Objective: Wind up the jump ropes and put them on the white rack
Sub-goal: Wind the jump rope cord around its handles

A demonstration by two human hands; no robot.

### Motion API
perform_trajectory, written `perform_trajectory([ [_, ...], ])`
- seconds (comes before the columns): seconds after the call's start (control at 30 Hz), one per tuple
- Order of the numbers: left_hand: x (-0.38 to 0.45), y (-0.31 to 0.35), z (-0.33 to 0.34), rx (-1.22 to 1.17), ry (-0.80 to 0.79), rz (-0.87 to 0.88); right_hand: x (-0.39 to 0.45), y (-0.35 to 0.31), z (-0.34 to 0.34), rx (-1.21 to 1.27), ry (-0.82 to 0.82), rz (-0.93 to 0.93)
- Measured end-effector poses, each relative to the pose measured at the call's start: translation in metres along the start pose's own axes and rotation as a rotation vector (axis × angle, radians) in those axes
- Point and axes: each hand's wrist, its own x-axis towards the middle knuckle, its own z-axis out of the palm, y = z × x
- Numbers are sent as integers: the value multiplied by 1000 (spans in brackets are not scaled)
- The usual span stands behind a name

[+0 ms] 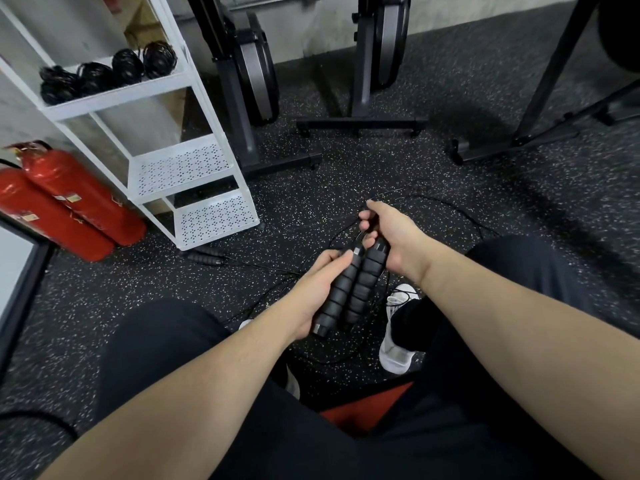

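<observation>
1. White rack (pixel 194 88) cut off at top and left edges; upper shelves out of frame.
2. Wound bundles (pixel 107 72) on the shelf too dark and small to count, probably four.
3. Thin cord (pixel 450 206) on speckled floor hard to trace; path lost under right hand (pixel 391 233) and legs.
4. Left hand (pixel 318 292) fingers hidden behind the two handles (pixel 349 289).
5. Extinguishers (pixel 69 202) clipped at left edge.
6. Exercise machines (pixel 256 64) truncated at top.
</observation>
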Motion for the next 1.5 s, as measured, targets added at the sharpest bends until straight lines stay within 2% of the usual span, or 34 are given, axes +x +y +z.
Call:
perform_trajectory([
  [0.23, 0, 2, 7, -29, -8, -7, 0, 7, 1, -5, -15, 22],
  [0.3, 0, 4, 4, -82, -67, -102, -1, 7, 4, 73, 1, 35],
  [0.4, -7, 8, -2, -193, -245, -222, 1, 8, 8, 167, 13, 47],
  [0.6, -10, 14, -12, -384, -335, -239, 1, 0, 9, 431, -63, 83],
  [0.73, -7, 19, -23, -341, -400, -318, 4, -5, 5, 406, -96, 47],
  [0.83, -7, 19, -36, -255, -505, -359, 5, -13, -4, 380, -102, 35],
  [1.0, -7, 20, -49, -179, -445, -355, 8, -18, -11, 391, 17, 43],
  [1.07, -7, 24, -51, -139, -426, -345, 8, -17, -16, 247, 61, 87],
  [1.1, -6, 25, -53, -114, -412, -345, 6, -17, -19, 92, 68, 118],
  [1.2, -7, 28, -59, -78, -375, -356, -4, -17, -25, -733, 67, 113],
  [1.27, -9, 30, -64, -65, -379, -368, -7, -16, -24, -1157, 112, -69],
  [1.33, -10, 31, -70, -36, -394, -385, -5, -15, -21, -1260, 129, -351],
  [1.4, -10, 29, -71, -10, -438, -411, -10, -16, -15, -1276, -33, -572],
  [1.47, -10, 29, -70, 3, -469, -411, -18, -13, -11, -1361, -249, -588],
  [1.5, -10, 30, -70, -6, -479, -399, -23, -11, -9, -1380, -332, -495],
])
